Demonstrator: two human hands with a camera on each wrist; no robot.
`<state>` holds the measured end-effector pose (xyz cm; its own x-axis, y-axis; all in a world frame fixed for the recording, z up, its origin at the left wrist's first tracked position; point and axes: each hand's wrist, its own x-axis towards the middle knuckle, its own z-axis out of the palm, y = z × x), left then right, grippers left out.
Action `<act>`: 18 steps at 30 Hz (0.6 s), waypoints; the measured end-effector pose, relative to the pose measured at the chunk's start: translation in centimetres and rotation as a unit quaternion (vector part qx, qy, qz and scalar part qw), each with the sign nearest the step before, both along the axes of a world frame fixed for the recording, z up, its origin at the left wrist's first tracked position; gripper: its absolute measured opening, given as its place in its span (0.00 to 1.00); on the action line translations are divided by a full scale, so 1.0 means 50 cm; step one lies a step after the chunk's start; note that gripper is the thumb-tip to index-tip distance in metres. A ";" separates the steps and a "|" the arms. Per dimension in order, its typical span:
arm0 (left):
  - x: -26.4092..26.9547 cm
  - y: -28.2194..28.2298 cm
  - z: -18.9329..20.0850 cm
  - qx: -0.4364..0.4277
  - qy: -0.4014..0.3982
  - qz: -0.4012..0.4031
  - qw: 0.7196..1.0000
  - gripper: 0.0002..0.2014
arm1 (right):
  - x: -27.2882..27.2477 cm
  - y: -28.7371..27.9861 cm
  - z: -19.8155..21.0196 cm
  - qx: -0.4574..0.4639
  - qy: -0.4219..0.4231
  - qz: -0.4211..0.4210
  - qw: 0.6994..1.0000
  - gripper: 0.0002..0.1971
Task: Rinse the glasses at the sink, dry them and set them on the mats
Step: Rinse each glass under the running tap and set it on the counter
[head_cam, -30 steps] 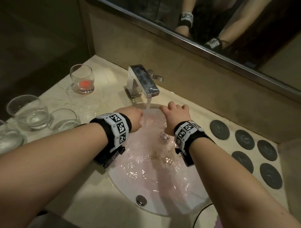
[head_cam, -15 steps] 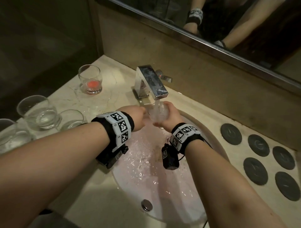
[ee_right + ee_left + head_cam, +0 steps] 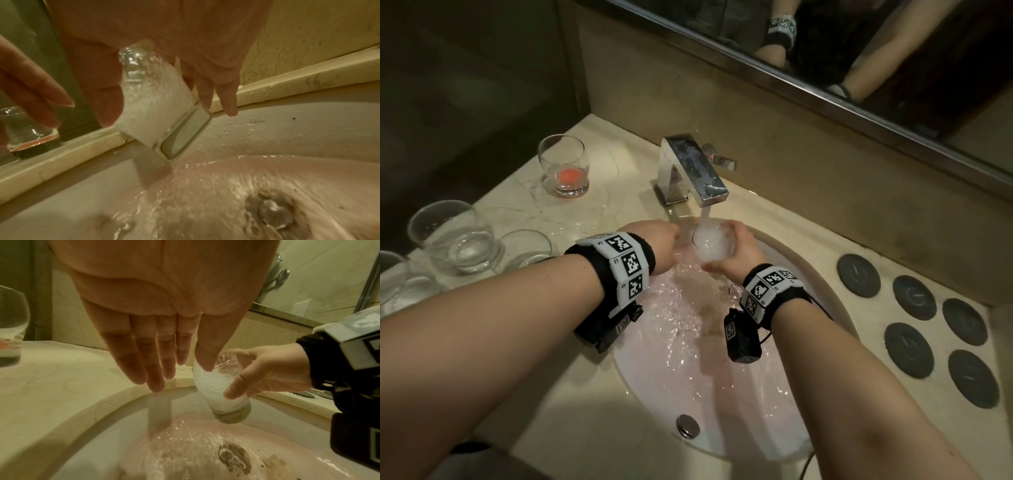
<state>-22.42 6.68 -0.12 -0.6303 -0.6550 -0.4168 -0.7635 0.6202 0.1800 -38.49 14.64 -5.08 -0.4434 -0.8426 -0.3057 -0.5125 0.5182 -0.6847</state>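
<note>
My right hand (image 3: pixel 736 251) grips a clear glass (image 3: pixel 710 245) under the running chrome tap (image 3: pixel 693 169); white foaming water fills it. In the left wrist view the glass (image 3: pixel 218 391) tilts over the basin, held between thumb and fingers of the right hand (image 3: pixel 265 374). The right wrist view shows the glass (image 3: pixel 162 113) and its thick base close up. My left hand (image 3: pixel 654 245) hovers just left of the glass with fingers (image 3: pixel 148 363) straight, holding nothing. Dark round mats (image 3: pixel 909 349) lie on the counter to the right.
A glass with red residue (image 3: pixel 565 168) stands left of the tap. Several more glasses (image 3: pixel 457 236) holding water sit at the counter's left edge. Water runs across the white sink (image 3: pixel 780 442) toward the drain (image 3: pixel 232 456). A mirror (image 3: pixel 825 44) hangs above the backsplash.
The right hand turned over and brought a glass up beneath the tap stream; it now fills with foaming water. The left hand stayed beside it over the basin.
</note>
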 end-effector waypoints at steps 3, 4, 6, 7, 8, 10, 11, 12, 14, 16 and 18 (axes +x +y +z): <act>-0.002 0.006 0.000 0.000 -0.006 -0.008 1.000 0.22 | -0.005 0.017 0.008 0.035 0.036 0.024 0.998 0.47; -0.003 0.008 -0.001 0.000 -0.009 -0.010 1.000 0.22 | -0.007 0.023 0.010 0.048 0.044 0.034 0.997 0.46; -0.004 0.012 -0.001 0.002 -0.012 -0.010 1.000 0.22 | -0.010 0.034 0.017 0.072 0.063 0.061 0.994 0.45; -0.004 0.013 0.000 0.003 -0.012 -0.010 1.000 0.22 | -0.012 0.038 0.021 0.084 0.082 0.079 0.990 0.45; -0.005 0.014 0.001 0.003 -0.012 -0.012 1.000 0.21 | -0.013 0.042 0.027 0.094 0.104 0.095 0.986 0.45; -0.008 0.017 0.004 0.001 -0.011 -0.017 1.000 0.22 | -0.017 0.048 0.036 0.108 0.157 0.117 0.975 0.46; -0.009 0.019 0.006 0.000 -0.010 -0.017 1.000 0.22 | -0.019 0.049 0.040 0.114 0.187 0.126 0.967 0.46; -0.010 0.021 0.007 0.001 -0.010 -0.017 1.000 0.22 | -0.020 0.050 0.044 0.121 0.222 0.139 0.957 0.45; -0.013 0.023 0.009 0.001 -0.010 -0.016 1.000 0.21 | -0.020 0.049 0.049 0.138 0.303 0.172 0.927 0.45; -0.014 0.025 0.011 0.001 -0.010 -0.014 1.000 0.21 | -0.018 0.044 0.052 0.159 0.375 0.202 0.891 0.44; -0.014 0.026 0.012 -0.001 -0.006 -0.011 1.000 0.21 | -0.017 0.037 0.055 0.169 0.415 0.212 0.868 0.43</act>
<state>-23.13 7.98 0.50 -0.6391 -0.6416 -0.4241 -0.7520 0.6370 0.1695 -39.37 16.49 -2.32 -0.3013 -0.9080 -0.2910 -0.9505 0.2618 0.1674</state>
